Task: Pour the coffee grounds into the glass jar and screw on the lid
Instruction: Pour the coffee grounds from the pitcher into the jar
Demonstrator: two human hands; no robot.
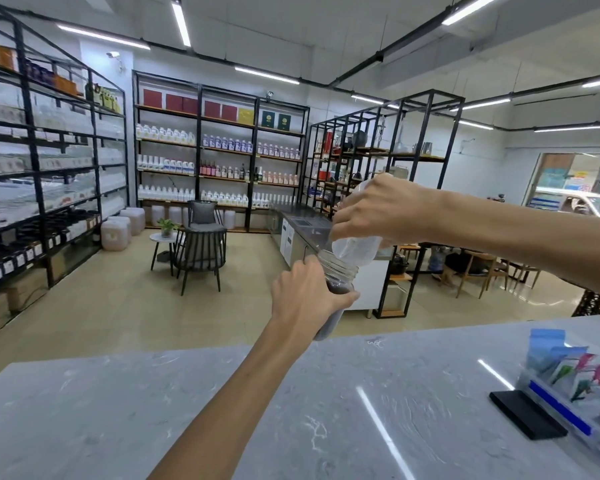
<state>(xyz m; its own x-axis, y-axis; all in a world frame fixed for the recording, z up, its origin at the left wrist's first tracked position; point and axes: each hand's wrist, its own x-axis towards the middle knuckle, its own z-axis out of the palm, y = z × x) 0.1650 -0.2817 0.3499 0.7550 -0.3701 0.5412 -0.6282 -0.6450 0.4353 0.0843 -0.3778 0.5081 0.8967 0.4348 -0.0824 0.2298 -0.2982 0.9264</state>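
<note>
Clear crinkled bag (355, 249) over ribbed glass jar (336, 275), grounds dark inside.

Both forearms are bare, seemingly sleeveless to the frame's edge; hands ungloved.

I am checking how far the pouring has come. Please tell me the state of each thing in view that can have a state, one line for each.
glass jar: open, no lid on, held above the counter edge, dark grounds inside
clear bag: tipped down, its mouth at the jar's rim
left hand: closed around the jar
right hand: closed on the bag
lid: not seen in view
</note>
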